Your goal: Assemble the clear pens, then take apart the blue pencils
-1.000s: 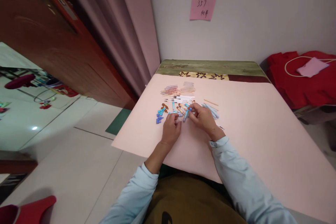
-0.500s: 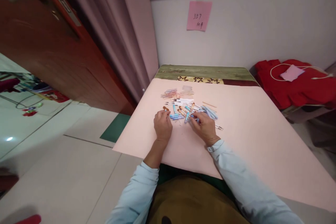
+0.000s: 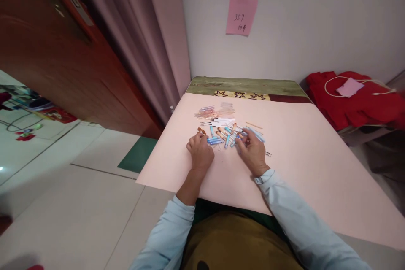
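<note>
My left hand [image 3: 201, 152] rests at the near left of a pile of pen parts, its fingers curled together. What they hold, if anything, is hidden. Brown caps [image 3: 201, 130] lie just beyond its fingertips, and blue pen barrels [image 3: 215, 140] are beside it. At the pile's right side, my right hand [image 3: 254, 154] has thumb and fingers drawn together over small parts; I cannot make out what is between them. A light blue piece [image 3: 227, 140] and orange-brown pieces [image 3: 233, 128] lie between the hands. White refills with dark tips [image 3: 221, 122] are laid farther back.
Clear and pinkish tubes [image 3: 205, 112] lie behind the refills on the pink tabletop sheet [image 3: 310, 168]. Two thin tan sticks [image 3: 254, 125] are at the right. A red cloth [image 3: 357, 105] with a white cable is beyond the table, a wooden door [image 3: 79, 76] at the left.
My right hand has shifted right and a little forward over the parts. My left hand has turned slightly and stays near the brown caps. The view has tilted slightly.
</note>
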`<act>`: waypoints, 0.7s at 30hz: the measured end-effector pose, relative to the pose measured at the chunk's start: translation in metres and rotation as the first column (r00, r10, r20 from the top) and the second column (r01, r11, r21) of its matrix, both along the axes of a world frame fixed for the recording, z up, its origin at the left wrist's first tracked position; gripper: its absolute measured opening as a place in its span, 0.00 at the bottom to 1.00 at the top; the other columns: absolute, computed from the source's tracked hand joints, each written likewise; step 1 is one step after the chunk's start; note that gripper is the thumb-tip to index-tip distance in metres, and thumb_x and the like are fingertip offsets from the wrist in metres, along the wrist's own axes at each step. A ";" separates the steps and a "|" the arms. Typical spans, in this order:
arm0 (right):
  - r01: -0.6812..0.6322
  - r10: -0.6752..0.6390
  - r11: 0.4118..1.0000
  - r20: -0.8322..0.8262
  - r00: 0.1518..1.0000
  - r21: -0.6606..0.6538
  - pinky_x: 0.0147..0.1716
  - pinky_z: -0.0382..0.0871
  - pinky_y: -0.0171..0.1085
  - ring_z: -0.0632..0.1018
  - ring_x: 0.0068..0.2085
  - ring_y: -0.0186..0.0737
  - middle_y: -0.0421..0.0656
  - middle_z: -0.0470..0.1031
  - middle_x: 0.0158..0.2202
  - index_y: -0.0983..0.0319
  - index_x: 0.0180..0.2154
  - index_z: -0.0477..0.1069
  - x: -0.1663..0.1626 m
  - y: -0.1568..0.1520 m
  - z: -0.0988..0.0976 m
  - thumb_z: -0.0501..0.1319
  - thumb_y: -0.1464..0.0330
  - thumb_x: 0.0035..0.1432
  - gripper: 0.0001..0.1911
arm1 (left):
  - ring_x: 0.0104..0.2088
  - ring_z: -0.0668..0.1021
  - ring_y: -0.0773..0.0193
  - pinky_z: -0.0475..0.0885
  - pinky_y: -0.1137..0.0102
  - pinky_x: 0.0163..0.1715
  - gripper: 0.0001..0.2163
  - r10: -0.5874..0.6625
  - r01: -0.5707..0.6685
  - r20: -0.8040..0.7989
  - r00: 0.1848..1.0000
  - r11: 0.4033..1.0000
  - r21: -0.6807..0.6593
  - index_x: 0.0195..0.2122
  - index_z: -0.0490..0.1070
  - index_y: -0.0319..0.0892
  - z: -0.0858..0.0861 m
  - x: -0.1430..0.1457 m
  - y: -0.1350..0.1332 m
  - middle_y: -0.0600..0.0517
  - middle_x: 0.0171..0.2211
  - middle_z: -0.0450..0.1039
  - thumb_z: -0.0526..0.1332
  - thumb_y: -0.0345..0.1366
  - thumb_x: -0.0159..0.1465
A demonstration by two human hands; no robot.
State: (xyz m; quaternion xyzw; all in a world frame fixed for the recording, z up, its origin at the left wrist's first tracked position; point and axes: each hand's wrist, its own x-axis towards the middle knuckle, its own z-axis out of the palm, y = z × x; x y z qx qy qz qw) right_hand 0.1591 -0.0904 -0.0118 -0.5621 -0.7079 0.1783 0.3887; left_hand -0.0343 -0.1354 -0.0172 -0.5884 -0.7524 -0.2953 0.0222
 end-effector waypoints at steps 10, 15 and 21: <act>-0.429 0.439 0.889 0.554 0.707 -0.158 0.36 0.68 0.37 0.77 0.43 0.44 0.49 0.73 0.49 0.60 0.50 0.72 -0.066 -0.005 0.041 0.55 0.71 0.62 0.15 | 0.53 0.69 0.49 0.61 0.54 0.50 0.15 -0.003 -0.007 0.136 0.991 0.997 0.072 0.40 0.73 0.46 -0.006 -0.009 0.001 0.45 0.51 0.72 0.53 0.22 0.58; -0.462 0.505 0.844 0.695 0.512 -0.273 0.40 0.69 0.40 0.77 0.43 0.47 0.55 0.71 0.49 0.66 0.50 0.72 -0.093 0.011 0.049 0.54 0.74 0.61 0.17 | 0.54 0.69 0.49 0.61 0.54 0.50 0.17 0.045 -0.069 0.227 0.973 0.993 0.099 0.39 0.72 0.46 -0.002 -0.011 -0.003 0.46 0.50 0.72 0.53 0.20 0.54; -0.491 0.562 0.806 0.685 0.464 -0.329 0.39 0.68 0.36 0.79 0.42 0.45 0.53 0.74 0.48 0.64 0.47 0.75 -0.096 0.030 0.062 0.63 0.74 0.55 0.15 | 0.54 0.69 0.49 0.62 0.54 0.51 0.16 0.053 -0.081 0.244 0.968 0.991 0.105 0.38 0.72 0.46 -0.003 -0.013 -0.001 0.46 0.50 0.72 0.54 0.22 0.54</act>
